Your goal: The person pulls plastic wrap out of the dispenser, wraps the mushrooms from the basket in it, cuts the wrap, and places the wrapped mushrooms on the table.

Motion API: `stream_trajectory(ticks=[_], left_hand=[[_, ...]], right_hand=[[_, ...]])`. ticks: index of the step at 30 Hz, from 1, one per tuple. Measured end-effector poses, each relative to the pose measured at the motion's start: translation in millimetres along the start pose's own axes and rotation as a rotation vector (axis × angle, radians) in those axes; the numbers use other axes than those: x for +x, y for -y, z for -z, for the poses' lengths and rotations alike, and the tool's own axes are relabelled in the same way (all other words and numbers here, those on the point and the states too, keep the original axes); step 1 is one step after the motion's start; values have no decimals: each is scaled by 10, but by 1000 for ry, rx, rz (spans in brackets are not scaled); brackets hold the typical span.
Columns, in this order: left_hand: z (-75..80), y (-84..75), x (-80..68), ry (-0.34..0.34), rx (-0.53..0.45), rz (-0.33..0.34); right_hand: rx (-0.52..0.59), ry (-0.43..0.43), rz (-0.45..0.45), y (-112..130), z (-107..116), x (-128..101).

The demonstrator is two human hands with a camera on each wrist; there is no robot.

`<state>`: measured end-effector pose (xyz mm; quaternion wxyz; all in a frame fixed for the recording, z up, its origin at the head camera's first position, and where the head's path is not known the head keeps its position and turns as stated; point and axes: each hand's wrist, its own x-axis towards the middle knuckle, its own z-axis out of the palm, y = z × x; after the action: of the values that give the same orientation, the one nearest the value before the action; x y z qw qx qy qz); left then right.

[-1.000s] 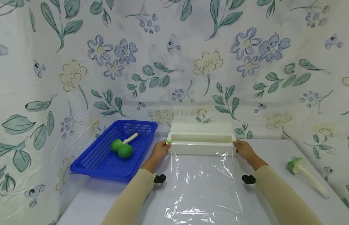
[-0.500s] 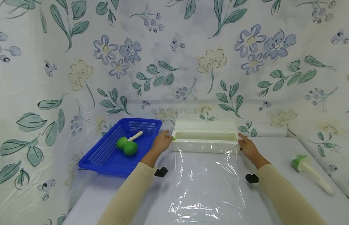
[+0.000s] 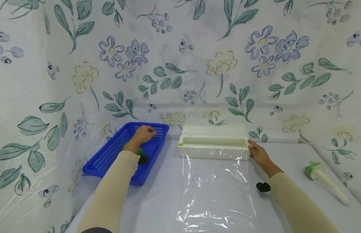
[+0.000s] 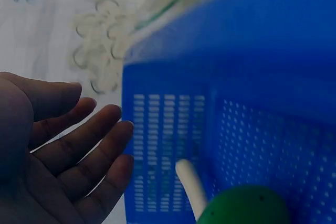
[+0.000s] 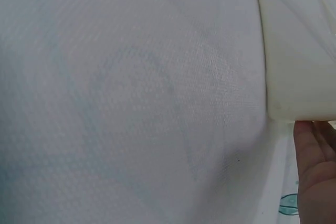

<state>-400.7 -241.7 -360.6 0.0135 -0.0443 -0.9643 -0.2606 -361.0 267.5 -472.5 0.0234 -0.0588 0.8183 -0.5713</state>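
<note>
Head view: left hand is hovering over the blue basket, fingers loosely curled, gripping nothing; right hand is resting with relaxed fingers against the white film box end.
Green maracas: lying in the basket, mostly hidden under the left wrist.
Film sheet: trailing from the box across the bench.
Risk: with only 1 hand steadying it, the box could be sliding and wrinkling the film; a clumsy reach could be tipping the light basket.
Left wrist view: fingers are showing spread and empty beside the basket wall, with a white handle and green ball.
Right wrist view: fingertips are sitting just under the box corner.
</note>
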Motion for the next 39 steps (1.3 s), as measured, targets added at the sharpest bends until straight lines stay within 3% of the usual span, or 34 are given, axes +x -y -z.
stream_trajectory(ticks=[4, 9, 15, 17, 21, 25, 30, 35, 39], left_hand=[[75, 283, 29, -13, 100, 41], [103, 573, 45, 9, 99, 104], [69, 783, -75, 35, 124, 207], [51, 857, -129, 64, 172, 237], [13, 1002, -173, 57, 274, 240], [-2, 1027, -160, 7, 299, 222], [16, 950, -130, -61, 309, 193], [35, 815, -69, -146, 375, 47], [46, 698, -23, -160, 426, -64]], right_hand=[[-14, 4, 9, -15, 2, 10], [38, 16, 20, -22, -29, 33], [88, 44, 5, -63, -107, 19], [105, 43, 11, -69, -123, 7], [114, 46, 28, -65, -123, -25], [97, 31, 27, -76, -90, -27], [106, 7, 23, -90, -47, -1], [90, -7, 4, -97, -9, 14], [72, -10, -14, -108, 29, 28]])
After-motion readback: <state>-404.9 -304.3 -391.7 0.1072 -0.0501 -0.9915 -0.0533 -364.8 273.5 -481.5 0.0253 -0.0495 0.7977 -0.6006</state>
